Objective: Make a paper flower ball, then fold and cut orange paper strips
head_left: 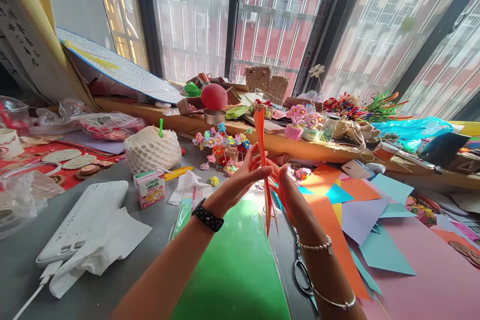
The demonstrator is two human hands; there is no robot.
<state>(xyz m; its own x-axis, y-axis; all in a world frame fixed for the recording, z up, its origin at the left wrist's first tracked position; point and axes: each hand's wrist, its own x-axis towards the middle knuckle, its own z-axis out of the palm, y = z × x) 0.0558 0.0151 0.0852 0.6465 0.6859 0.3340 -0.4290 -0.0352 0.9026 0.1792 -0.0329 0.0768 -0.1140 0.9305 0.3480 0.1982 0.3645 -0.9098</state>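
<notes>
A folded strip of orange paper (260, 132) stands upright on edge between my hands, above the green sheet (232, 265). My left hand (245, 175), with a dark dotted band on its wrist, has its thumb and fingers against the paper's left side. On the opposite side, my right hand (290, 190) grips it too, its fingers partly hidden by the paper. Bracelets circle the right wrist and forearm. Scissors (303, 276) lie on the grey table (150, 270), partly under my right forearm.
Orange, blue and lilac paper (363, 215) overlaps at the right. Beaded flowers (221, 142) stand behind my hands. A small drink carton (149, 190), a netted round fruit (152, 150) with a green straw, a white power bank (84, 220) and tissue (103, 245) lie left. Crafts crowd the wooden windowsill (277, 142).
</notes>
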